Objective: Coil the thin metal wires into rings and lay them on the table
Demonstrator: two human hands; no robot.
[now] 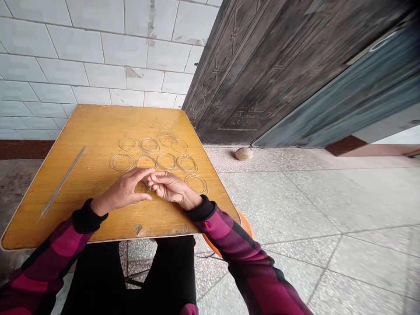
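My right hand point(169, 187) pinches a thin metal wire point(149, 189) between thumb and fingers, above the near middle of the wooden table. Just left of it, my left hand point(123, 191) has its thumb and fingers spread apart in a C shape. A curved bit of wire shows in that gap; whether the left hand touches it I cannot tell. Beyond the hands lie several wire rings in rough rows, among them one ring point(166, 154) behind my fingers and another ring point(206, 186) by the right wrist. My fingers partly cover the nearest rings.
A bundle of straight wires point(62, 183) lies on the left of the yellow wooden table point(98, 127). White wall tiles point(124, 48) rise behind, with a dark carved door point(249, 87) to the right. An orange stool point(246, 224) is partly under the table; a roundish object point(243, 153) rests on the floor.
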